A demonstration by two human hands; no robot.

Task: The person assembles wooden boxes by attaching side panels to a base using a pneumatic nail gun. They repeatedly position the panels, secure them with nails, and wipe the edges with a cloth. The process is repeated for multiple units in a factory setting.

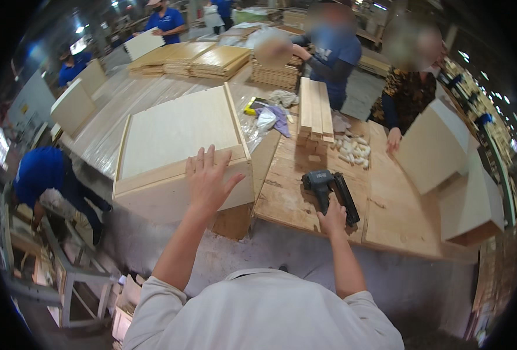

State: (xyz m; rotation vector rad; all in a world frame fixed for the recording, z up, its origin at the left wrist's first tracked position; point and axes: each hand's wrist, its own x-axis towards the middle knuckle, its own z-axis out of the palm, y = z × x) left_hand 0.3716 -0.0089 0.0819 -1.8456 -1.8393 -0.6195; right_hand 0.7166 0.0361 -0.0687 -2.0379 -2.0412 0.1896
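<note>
My left hand (210, 181) lies with its fingers spread on the near rail of a pale wooden drawer-like box (180, 134). The box has a flat light panel framed by raised edges, and it sits tilted at the near edge of the left table. To the right, my right hand (332, 217) is closed round the handle of a black nail gun (343, 195). The nail gun is on or just over the plywood worktop (282, 195); the fingers are partly hidden by the handle.
Beyond the nail gun stand stacked wood strips (315, 111) and a pile of small white pieces (353, 150). A purple cloth (280, 121) and yellow tool (255, 105) lie farther left. At right, a co-worker's hand (393, 140) touches a pale box (436, 146). Panels (217, 60) are stacked behind.
</note>
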